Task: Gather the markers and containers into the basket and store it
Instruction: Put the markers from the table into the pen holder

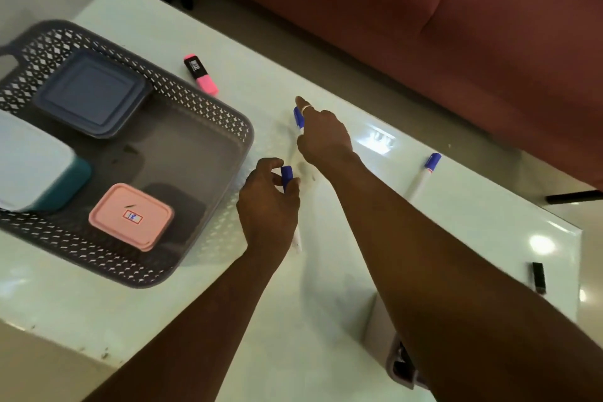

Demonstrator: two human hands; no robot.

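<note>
A grey lattice basket [208, 108] sits at the left of the white table [342, 271]. Inside it lie a dark blue container [89, 95], a white-lidded teal container [36, 163] and a pink container [130, 217]. My left hand [267, 206] is closed around a blue-capped white marker [286, 174] just right of the basket. Beyond it, my right hand [323, 134] grips another blue-capped marker [298, 117]. A pink highlighter [200, 75] lies behind the basket. A third blue-capped marker [424, 174] and a black marker [539, 277] lie to the right.
A dark red sofa [424, 10] runs along the far side of the table. The table's right edge is close to the black marker. A grey object [401, 365] pokes out below the table's near edge, under my right forearm.
</note>
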